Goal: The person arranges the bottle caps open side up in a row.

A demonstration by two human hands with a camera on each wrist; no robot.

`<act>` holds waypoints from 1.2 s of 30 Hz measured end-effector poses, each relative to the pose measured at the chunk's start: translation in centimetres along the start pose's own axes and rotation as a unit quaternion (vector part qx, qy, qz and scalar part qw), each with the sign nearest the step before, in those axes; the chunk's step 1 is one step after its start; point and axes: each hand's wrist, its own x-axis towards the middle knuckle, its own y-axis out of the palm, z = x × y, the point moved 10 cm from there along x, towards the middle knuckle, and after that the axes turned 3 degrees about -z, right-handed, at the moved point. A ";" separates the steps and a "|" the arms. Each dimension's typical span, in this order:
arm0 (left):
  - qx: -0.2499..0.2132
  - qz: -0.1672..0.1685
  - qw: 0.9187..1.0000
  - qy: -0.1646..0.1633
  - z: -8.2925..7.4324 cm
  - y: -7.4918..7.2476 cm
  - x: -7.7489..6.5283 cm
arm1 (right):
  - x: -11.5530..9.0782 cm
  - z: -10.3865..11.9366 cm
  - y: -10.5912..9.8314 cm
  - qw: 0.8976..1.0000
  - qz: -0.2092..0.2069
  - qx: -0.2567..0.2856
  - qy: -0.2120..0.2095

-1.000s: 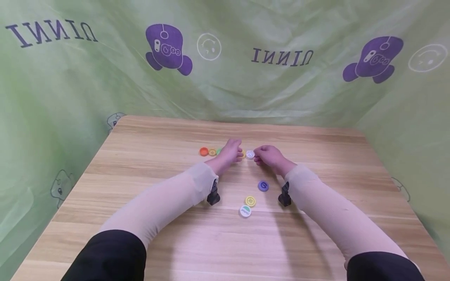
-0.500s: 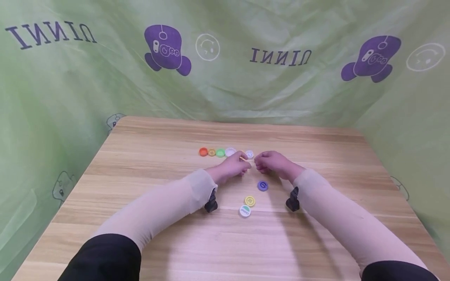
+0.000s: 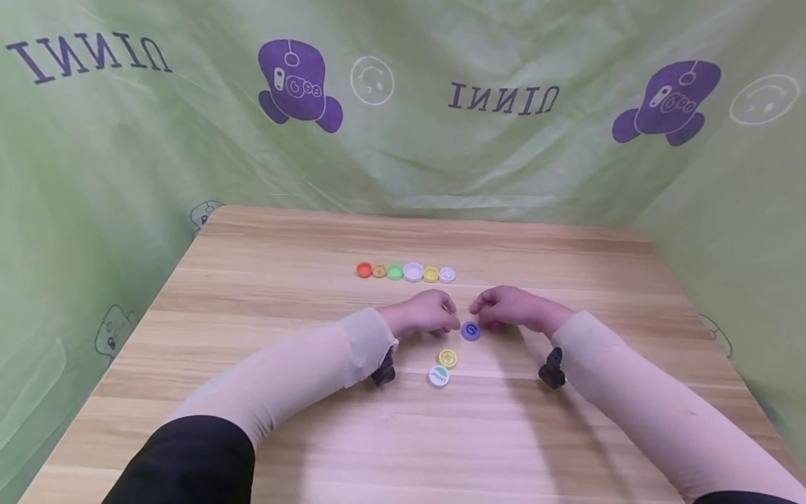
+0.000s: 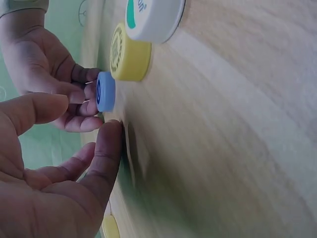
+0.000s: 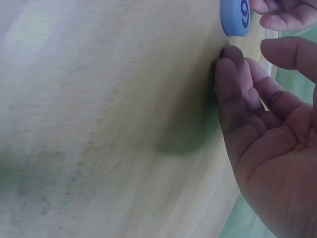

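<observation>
A blue bottle cap [image 3: 471, 331] lies flat on the table between the two hands. To its left is the left hand [image 3: 429, 312], fingers loosely bent, thumb apart from them, nothing held. On the cap's other side the right hand [image 3: 508, 308] hovers low, its relaxed fingers pointing at the cap. In the left wrist view the blue cap [image 4: 105, 91] appears in front of the right hand's fingers; whether they touch cannot be told. The right wrist view shows a gap between the right hand [image 5: 270, 114] and the blue cap [image 5: 235, 17].
Farther back, a row of caps runs from an orange one [image 3: 364, 270] through a larger white one [image 3: 413, 271] to a small white one [image 3: 447, 274]. Nearer, a yellow cap [image 3: 448, 358] touches or nearly touches a white-and-green cap [image 3: 439, 376]. A green curtain [image 3: 403, 161] hangs behind the table.
Both hands have drawn back from the row towards the blue cap, the right one also shifting rightwards. The row's yellow and white caps have come into full view. The blue cap has stayed put.
</observation>
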 end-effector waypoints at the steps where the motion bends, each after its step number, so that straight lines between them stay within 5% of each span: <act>1: 0.002 0.001 1.000 0.000 -0.1 0.2 0.0 | -0.2 0.0 0.2 1.000 0.004 0.003 -0.002; 10: 0.001 0.004 1.000 0.002 -1.0 0.9 -0.2 | -0.7 0.2 1.2 0.999 0.017 0.030 -0.006; 18: -0.015 0.012 1.000 0.009 -0.8 1.1 0.5 | -0.4 1.1 1.5 0.997 -0.021 -0.064 -0.038; 24: -0.034 0.015 0.999 0.007 -0.4 0.8 0.7 | -0.2 0.9 1.5 0.996 -0.038 -0.073 -0.046; 36: -0.042 -0.018 0.999 0.007 -0.2 -1.2 0.9 | 0.3 0.6 0.9 0.996 -0.038 0.070 -0.028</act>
